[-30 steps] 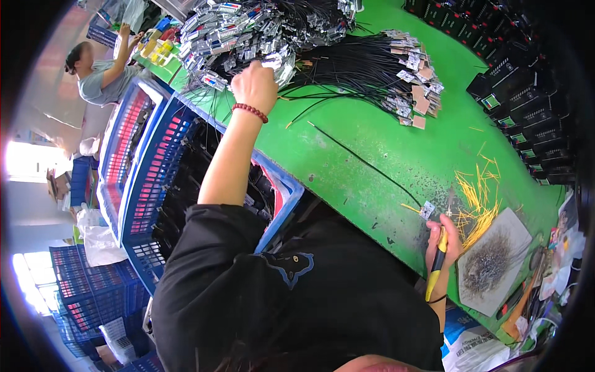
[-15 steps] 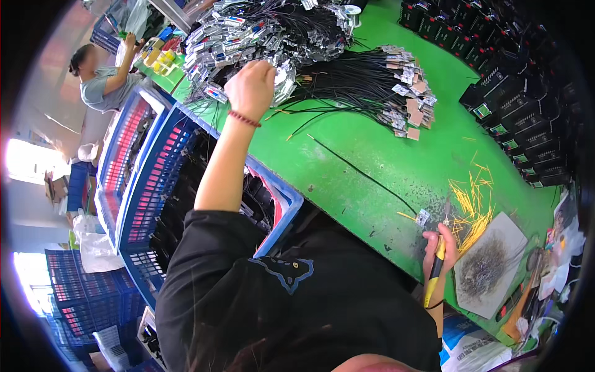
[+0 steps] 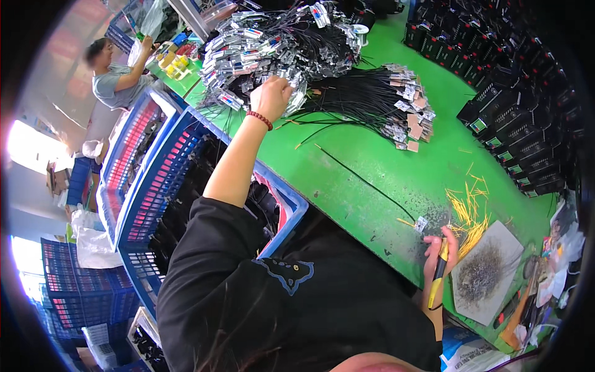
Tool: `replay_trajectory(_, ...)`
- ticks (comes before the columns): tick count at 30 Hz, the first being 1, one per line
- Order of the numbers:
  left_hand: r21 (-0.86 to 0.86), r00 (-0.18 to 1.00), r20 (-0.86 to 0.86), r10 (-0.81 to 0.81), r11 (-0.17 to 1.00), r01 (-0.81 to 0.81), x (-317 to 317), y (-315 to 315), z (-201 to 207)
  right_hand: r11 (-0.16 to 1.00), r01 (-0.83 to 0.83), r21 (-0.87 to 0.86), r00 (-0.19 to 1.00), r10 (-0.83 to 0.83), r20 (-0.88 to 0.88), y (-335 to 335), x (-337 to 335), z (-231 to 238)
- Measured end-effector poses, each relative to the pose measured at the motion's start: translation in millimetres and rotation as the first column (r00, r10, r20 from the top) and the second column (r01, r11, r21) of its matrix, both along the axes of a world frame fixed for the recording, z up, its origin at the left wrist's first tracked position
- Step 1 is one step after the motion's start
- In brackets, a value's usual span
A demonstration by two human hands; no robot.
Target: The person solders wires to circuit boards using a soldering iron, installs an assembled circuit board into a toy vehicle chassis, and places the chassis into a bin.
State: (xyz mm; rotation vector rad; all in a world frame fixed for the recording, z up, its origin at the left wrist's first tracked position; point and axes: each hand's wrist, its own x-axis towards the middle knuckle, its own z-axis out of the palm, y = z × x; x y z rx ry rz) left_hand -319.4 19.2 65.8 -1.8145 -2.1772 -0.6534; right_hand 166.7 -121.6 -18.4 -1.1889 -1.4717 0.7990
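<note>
My left hand (image 3: 271, 99) reaches to the front of a large heap of silver-ended black cables (image 3: 248, 56). Its fingers are curled together against the heap, and what they hold, if anything, is hidden. Low at the right, my right hand (image 3: 441, 251) grips a soldering iron (image 3: 439, 273) by its yellow-and-black handle, metal tip pointing away from me. Close to that hand lies the silver end piece (image 3: 421, 224) of a single black cable (image 3: 369, 180), stretched out on the green bench (image 3: 334, 192). A flatter bundle of black cables (image 3: 353, 99) rests right of the heap.
Loose yellow strips (image 3: 474, 217) lie beside a grey board (image 3: 486, 273) with dark residue. Black boxed units (image 3: 514, 136) are stacked along the right. Blue crates (image 3: 133, 217) stand at the left bench edge, and a co-worker (image 3: 114, 77) sits beyond. A wire spool (image 3: 360, 34) stands behind the heap.
The view has shifted slightly, moving the heap right and down in the picture. My left hand stays at the heap's front. The right hand's fingers have shifted a little on the soldering iron.
</note>
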Motion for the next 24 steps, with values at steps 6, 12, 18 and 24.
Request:
replay_trajectory(6, 0.483, 0.896, -0.418, 0.15, 0.872, 0.079, -36, -14, 32, 0.999, 0.025, -0.025, 0.994, -0.027, -0.11, 1, -1, -6)
replay_trajectory(12, 0.221, 0.94, -0.296, 0.167, 0.97, -0.103, -81, -20, 53, 1.0, -0.009, 0.007, 0.999, 0.009, -0.049, 1, 1, -4)
replay_trajectory(18, 0.386, 0.956, -0.294, -0.018, 0.912, 0.136, -48, 27, 72, 1.0, -0.025, 0.002, 0.999, 0.025, -0.032, 3, 0, -4)
replay_trajectory(24, -0.097, 0.783, -0.613, 0.104, 0.974, -0.205, -17, 89, 77, 0.993, -0.057, 0.099, 0.998, 0.059, -0.016, 2, 0, -1)
